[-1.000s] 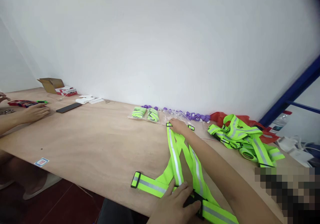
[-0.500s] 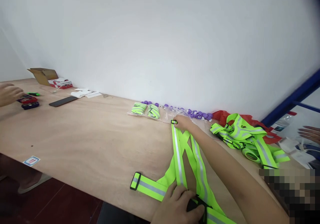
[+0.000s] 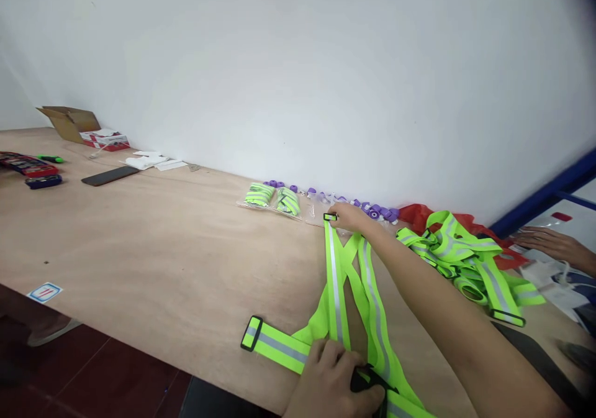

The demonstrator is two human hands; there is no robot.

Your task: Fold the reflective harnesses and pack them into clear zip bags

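Note:
A neon-green reflective harness (image 3: 334, 281) with silver stripes lies stretched over the wooden table before me, its straps crossing. My right hand (image 3: 349, 217) reaches to the far end, its fingers pinched on a strap beside a small black slider (image 3: 330, 217). Close to the front edge, my left hand (image 3: 333, 377) has its fingers curled over the harness at a black buckle (image 3: 367, 381), which the hand partly hides. Leftward of that hand, a strap end with a black slide buckle (image 3: 251, 333) points away.
Two bagged green bundles (image 3: 274, 198) and several purple rolls (image 3: 375, 212) lie along the wall. At right, a pile of green straps (image 3: 459, 250) rests near red cloth (image 3: 414, 215); another person's hand (image 3: 552, 244) is beyond. A cardboard box (image 3: 69, 123) stands far left.
The view has shifted slightly. My hands keep their holds on the harness. At right, the other person's hand has moved inward to the left; the hand at far left has left view.

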